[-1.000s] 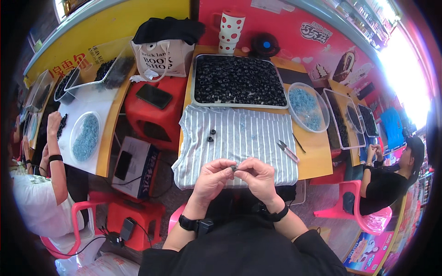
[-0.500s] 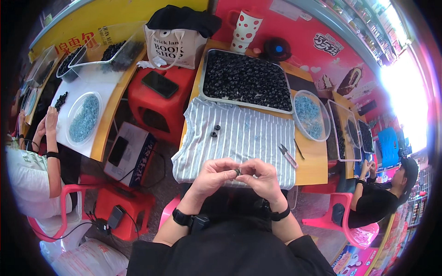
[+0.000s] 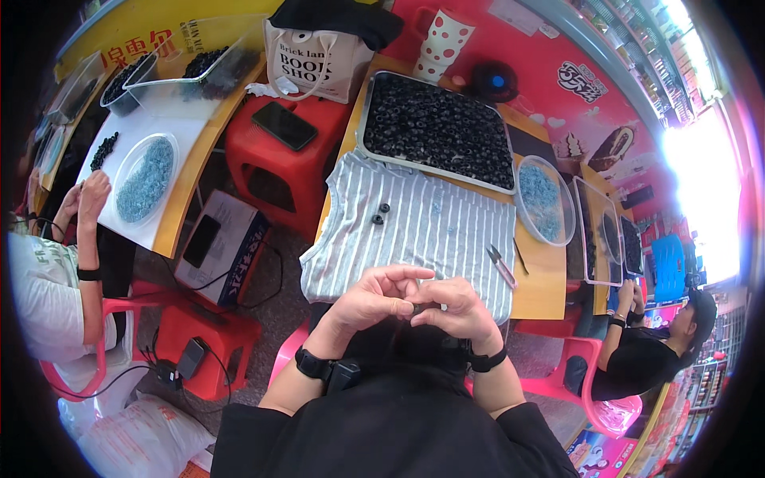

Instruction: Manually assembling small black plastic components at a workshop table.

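Close to my body, at the near edge of a grey-and-white striped cloth (image 3: pixel 414 231), my two hands meet fingertip to fingertip. Between them is a small dark ring-shaped piece (image 3: pixel 419 308), mostly covered by the fingers. My left hand (image 3: pixel 373 301) pinches it with thumb and bent fingers, its index finger stretched out above. My right hand (image 3: pixel 456 309) is closed on the piece from the other side. Several loose black ring pieces (image 3: pixel 381 213) lie on the cloth. Beyond it stands a metal tray (image 3: pixel 434 170) heaped with black ring pieces.
Right of the cloth lie small snips (image 3: pixel 503 267), thin tweezers (image 3: pixel 520 257) and a round tub (image 3: pixel 570 209) of pale blue bits. A red stool (image 3: pixel 239 151) bearing a phone (image 3: pixel 283 126) stands left. Co-workers (image 3: pixel 60 295) sit on both sides.
The view has shifted and tilted slightly. My left index finger has straightened over the right fingertips, and the small ring piece is more hidden between both hands than before.
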Demonstrator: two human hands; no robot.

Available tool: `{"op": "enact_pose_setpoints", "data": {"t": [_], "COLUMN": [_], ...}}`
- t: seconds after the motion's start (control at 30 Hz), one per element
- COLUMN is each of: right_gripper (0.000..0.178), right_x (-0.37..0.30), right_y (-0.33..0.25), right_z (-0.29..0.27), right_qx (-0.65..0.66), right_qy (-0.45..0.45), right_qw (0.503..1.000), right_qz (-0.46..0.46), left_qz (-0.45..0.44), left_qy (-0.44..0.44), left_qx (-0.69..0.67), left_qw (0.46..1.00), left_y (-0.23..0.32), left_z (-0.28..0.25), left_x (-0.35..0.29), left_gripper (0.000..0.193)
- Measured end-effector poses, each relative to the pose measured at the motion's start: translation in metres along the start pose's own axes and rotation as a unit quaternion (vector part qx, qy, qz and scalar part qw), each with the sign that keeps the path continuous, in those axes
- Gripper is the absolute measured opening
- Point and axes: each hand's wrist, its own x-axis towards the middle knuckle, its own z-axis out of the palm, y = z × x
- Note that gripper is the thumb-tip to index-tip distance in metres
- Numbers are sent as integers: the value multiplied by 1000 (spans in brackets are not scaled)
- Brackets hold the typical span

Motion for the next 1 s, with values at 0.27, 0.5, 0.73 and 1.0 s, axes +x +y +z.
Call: {"op": "enact_pose_setpoints", "data": {"t": [0.27, 0.5, 0.73, 1.0], "right_gripper": [17, 16, 28, 19], "right_x": [-5, -67, -155, 5], "right_y": [16, 12, 27, 21], "right_z": [22, -59, -210, -59], "right_qx": [17, -165, -263, -173], "right_qy": [143, 374, 646, 184], "right_qw": [988, 910, 702, 963], "right_qz": [-52, 72, 140, 89], "left_qz": [-27, -13, -31, -12], "left_qy": [47, 22, 72, 107], "left_qx": [62, 76, 84, 30], "left_qw": [997, 997, 993, 994], "left_y": [4, -2, -7, -3], "left_z": [-2, 2, 6, -1], "left_x": [1, 7, 11, 2], "left_gripper": [51, 47, 39, 28]}}
